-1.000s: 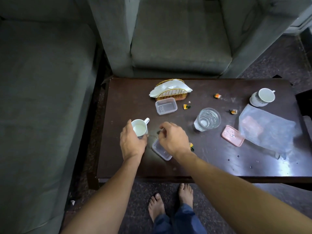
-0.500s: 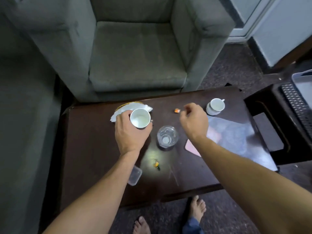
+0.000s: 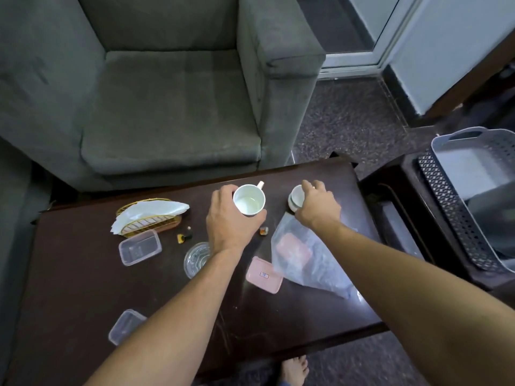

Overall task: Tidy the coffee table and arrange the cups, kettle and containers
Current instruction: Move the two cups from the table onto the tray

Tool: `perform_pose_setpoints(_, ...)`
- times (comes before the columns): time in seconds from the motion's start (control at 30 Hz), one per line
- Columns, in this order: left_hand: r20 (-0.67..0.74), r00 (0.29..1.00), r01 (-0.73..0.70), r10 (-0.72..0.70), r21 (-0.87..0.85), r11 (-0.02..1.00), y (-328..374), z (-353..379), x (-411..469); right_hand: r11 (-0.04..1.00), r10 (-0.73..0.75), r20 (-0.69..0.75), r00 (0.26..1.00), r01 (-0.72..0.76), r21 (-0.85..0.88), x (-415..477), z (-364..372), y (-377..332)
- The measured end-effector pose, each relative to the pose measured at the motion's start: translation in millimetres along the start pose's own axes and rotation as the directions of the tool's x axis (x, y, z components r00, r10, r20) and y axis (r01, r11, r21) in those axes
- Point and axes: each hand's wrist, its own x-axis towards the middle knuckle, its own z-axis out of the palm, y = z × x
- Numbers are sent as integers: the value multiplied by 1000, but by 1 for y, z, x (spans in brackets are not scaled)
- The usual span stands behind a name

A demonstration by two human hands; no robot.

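Dark wood of the coffee table point(image 3: 69, 274) fills the lower half of the head view, with a grey armchair point(image 3: 167, 107) behind its far edge and a grey basket point(image 3: 473, 190) on a stand off its right edge.

Near the far edge, the left hand point(image 3: 228, 221) grips a white cup point(image 3: 249, 200), fingers and thumb wrapped round its wall, mouth up and handle pointing away; whether its base touches the wood cannot be told. Toward the far right corner, the right hand point(image 3: 317, 207) has its fingers curled down over the rim of a second cup point(image 3: 295, 200), which stands on the table.

A napkin holder point(image 3: 147, 218) sits by the far left edge, with a clear container point(image 3: 140, 247) just in front of it. A glass point(image 3: 196, 259) stands mid-table, partly under the left forearm. A pink lid point(image 3: 264, 274) lies beside a plastic bag point(image 3: 306, 257) along the right edge. Another clear container point(image 3: 125, 325) lies near the front left corner. Small wrappers point(image 3: 263, 231) dot the middle.
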Motion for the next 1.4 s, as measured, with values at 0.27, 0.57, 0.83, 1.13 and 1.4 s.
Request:
perform_pose_setpoints(0.27, 49, 999, -16, 14, 38, 999, -12, 22, 0, 997, -72, 24, 997, 72, -1, 20, 8, 13)
perform_pose_setpoints(0.57, 76, 995, -72, 72, -2, 997, -5, 37, 19, 993, -41, -16, 999, 43, 110, 22, -9, 15)
perform_pose_setpoints(0.83, 82, 988, -130, 134, -55, 990, 38, 25, 39, 989, -18, -90, 996, 31, 145, 17, -38, 18)
perform_pose_setpoints(1.13, 111, 965, -230, 239, -85, 969, 93, 26, 63, 989, 81, -260, 962, -45, 139, 13, -103, 41)
perform_pose_setpoints(1.4, 145, 915, -351, 376, -173, 920, 190, 66, 61, 978, 207, -387, 899, -194, 73, 29, -214, 131)
